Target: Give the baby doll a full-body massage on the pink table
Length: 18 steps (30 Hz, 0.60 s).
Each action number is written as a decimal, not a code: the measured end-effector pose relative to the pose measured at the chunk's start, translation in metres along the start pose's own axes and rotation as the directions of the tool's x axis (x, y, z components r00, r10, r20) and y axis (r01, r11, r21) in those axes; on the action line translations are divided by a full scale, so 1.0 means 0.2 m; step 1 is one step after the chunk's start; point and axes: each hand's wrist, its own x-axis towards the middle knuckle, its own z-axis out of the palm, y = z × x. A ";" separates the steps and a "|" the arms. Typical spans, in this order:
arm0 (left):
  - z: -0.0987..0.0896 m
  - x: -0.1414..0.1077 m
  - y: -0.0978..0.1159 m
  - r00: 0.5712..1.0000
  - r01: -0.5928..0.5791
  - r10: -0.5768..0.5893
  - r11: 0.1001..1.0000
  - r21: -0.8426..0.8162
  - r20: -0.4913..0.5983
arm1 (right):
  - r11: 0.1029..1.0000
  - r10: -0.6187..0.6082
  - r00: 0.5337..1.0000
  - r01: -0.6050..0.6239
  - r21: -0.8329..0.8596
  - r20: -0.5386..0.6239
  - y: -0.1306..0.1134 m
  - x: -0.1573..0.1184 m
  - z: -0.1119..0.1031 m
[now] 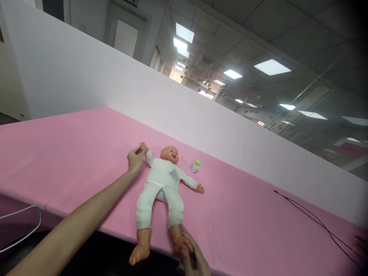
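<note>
A baby doll [163,174] in a white cloth suit lies face up on the pink-covered table [86,153]. Its bald head points toward the wall, and its lower legs reach over the near edge. My left hand [135,159] is closed around the doll's raised hand on the left side. Down at the near edge, my right hand [197,258] grips the doll's foot on the right side, with the thumb against it. The doll's other arm lies stretched out to the right, and its other foot is free. A small white bottle with a green cap [195,166] is beside the doll's head.
Thin black cables [313,218] trail across the table at the right. A white cable [31,226] loops at the lower left edge. Behind the table runs a low white wall [172,103] topped by glass, with ceiling lights beyond.
</note>
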 end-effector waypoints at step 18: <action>0.04 -0.08 -0.02 0.945 -0.179 0.169 0.984 0.010 0.281 | 0.999 -0.043 0.988 0.047 -0.023 0.151 -0.20 0.43 0.13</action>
